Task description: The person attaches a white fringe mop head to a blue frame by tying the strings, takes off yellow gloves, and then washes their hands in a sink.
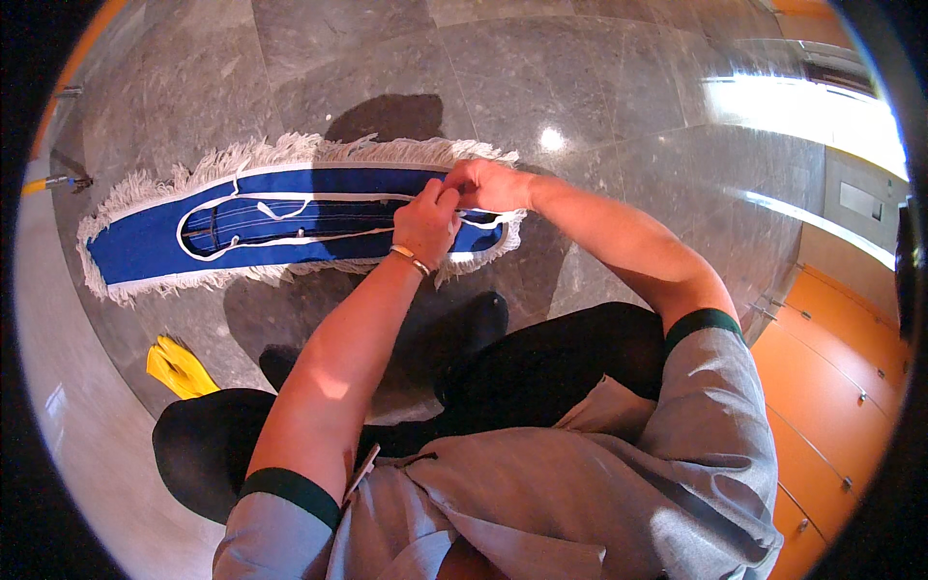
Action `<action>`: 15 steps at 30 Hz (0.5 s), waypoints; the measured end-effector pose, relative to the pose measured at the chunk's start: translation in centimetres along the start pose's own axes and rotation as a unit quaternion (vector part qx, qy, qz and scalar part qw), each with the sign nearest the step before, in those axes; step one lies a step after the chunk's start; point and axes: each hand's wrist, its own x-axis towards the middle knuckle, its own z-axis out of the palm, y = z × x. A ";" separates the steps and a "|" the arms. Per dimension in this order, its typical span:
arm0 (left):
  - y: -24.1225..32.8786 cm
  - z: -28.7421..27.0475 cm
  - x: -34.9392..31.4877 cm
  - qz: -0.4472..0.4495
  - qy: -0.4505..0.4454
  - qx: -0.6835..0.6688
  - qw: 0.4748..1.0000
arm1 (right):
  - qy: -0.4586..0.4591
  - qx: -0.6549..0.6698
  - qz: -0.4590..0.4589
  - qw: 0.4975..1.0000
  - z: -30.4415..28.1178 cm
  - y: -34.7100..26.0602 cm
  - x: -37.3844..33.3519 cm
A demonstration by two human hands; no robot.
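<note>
A long dust mop head (135, 246) lies on the floor in front of me, its blue cloth backing up and off-white fringe around it. An oval opening with white edging runs along its middle, and a thin dark frame shows inside. Loose white ties (286, 207) hang at the opening's left part. At the mop head's right end my left hand (426, 228) and my right hand (491, 186) meet, both closed with fingertips pinched together. What lies between the fingertips is hidden; white edging shows just below them.
Yellow gloves or a folded yellow cloth (180, 367) lie on the grey tiled floor (541, 77), left of my bent knees. A yellow pole with a metal end (58, 183) reaches in at the far left. Orange cabinets (822, 387) stand along the right.
</note>
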 end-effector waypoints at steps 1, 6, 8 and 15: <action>-0.2 -0.1 -0.1 0.002 -0.005 -0.002 1.000 | -0.014 -0.066 -0.007 0.998 -0.3 -0.5 0.2; -0.1 -0.5 -0.1 0.004 -0.010 0.005 1.000 | -0.034 -0.205 -0.055 0.977 -1.6 -1.4 0.9; -0.3 -0.6 -0.2 0.013 -0.006 0.001 1.000 | -0.052 -0.178 -0.034 0.982 -1.8 -1.7 0.9; -0.8 -0.6 -0.6 -0.029 0.014 0.037 0.999 | -0.032 -0.110 0.025 0.993 -1.2 -2.5 0.2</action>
